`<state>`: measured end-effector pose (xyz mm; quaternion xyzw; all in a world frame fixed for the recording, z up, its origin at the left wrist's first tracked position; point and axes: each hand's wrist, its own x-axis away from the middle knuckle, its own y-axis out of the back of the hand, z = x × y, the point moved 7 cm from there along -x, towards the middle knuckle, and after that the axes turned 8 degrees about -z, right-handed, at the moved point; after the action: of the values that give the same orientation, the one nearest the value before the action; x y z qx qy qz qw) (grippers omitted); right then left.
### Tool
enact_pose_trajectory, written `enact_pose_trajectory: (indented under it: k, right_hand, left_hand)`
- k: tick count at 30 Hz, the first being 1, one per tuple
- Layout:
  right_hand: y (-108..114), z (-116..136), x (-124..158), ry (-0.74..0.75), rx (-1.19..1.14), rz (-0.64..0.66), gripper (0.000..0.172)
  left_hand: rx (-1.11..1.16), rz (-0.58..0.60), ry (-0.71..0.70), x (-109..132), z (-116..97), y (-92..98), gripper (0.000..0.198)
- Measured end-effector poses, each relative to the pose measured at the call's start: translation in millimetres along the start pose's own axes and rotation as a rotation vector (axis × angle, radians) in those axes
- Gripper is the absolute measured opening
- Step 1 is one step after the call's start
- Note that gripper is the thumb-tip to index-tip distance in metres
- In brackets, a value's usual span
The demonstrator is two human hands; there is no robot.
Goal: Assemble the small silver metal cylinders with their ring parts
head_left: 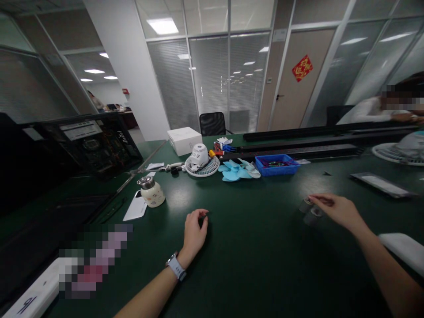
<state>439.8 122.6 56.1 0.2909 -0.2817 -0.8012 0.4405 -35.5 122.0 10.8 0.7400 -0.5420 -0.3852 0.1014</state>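
Observation:
My right hand (338, 211) is over the right side of the green table, its thumb and fingers pinched at the top of a small grey cylinder (305, 205). A second grey cylinder (313, 216) stands close beside it, just below my fingers. Both are slightly blurred, so their exact kind is unclear. My left hand (195, 232), with a watch on the wrist, rests on the table near the middle. Its fingers curl loosely, the thumb stands apart from them, and nothing is held.
Beyond my hands lie blue fan blades (236, 170), a blue tray (277, 165) of small parts, a white fan part (202, 165) and a white box (184, 140). A cream jar (151, 193) stands left. A person in white sits at the far right.

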Motion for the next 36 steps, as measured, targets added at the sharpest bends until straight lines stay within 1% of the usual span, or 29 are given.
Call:
enact_pose_trajectory:
  k: [3, 8, 14, 18, 23, 24, 25, 28, 29, 30, 33, 36]
  right_hand:
    - [0.9, -3.1, 0.5, -0.03, -0.054, -0.01, 0.024]
    - [0.9, -2.6, -0.4, 0.011, -0.023, -0.002, 0.023]
    - [1.4, -13.8, -3.0, -0.081, 0.042, 0.008, 0.032]
    - [1.1, -12.1, -3.0, -0.065, -0.017, 0.019, 0.032]
    - [11.7, -22.4, -1.0, -0.132, -0.116, 0.062, 0.039]
    - [12.6, -25.0, 0.2, -0.126, -0.145, 0.098, 0.039]
    - [11.0, -27.0, 2.2, -0.112, -0.171, 0.165, 0.041]
    - [-2.4, -28.7, 11.9, -0.057, -0.226, 0.418, 0.047]
    - [-6.3, -28.3, 14.4, -0.043, -0.24, 0.466, 0.048]
    - [-9.2, -27.6, 15.6, -0.033, -0.254, 0.485, 0.048]
    - [-14.7, -25.3, 15.1, -0.029, -0.274, 0.46, 0.045]
    - [-20.6, -25.5, 15.9, -0.073, -0.292, 0.452, 0.046]
  left_hand:
    - [-0.002, 0.002, 0.01, -0.1, 0.0, -0.1, 0.019]
    - [-0.007, 0.019, 0.006, 0.2, 2.8, -2.3, 0.02]
    - [-0.013, 0.029, 0.004, 0.5, 4.1, -2.9, 0.02]
    - [-0.011, 0.023, -0.004, 0.1, 4.1, -2.9, 0.02]
    - [-0.006, 0.019, -0.004, 0.6, 4.9, -3.0, 0.022]
    - [-0.004, 0.019, -0.003, 0.8, 5.0, -3.0, 0.022]
    - [-0.003, 0.018, -0.004, 1.0, 4.9, -2.9, 0.022]
    - [-0.006, 0.01, -0.016, 1.1, 3.5, -2.3, 0.022]
    - [-0.008, 0.008, -0.019, 1.0, 2.9, -2.2, 0.022]
    - [-0.009, 0.007, -0.021, 0.9, 2.5, -2.1, 0.022]
    - [-0.009, 0.009, -0.019, 0.7, 1.5, -1.9, 0.022]
    - [-0.003, 0.007, -0.02, 0.8, 1.0, -1.5, 0.022]
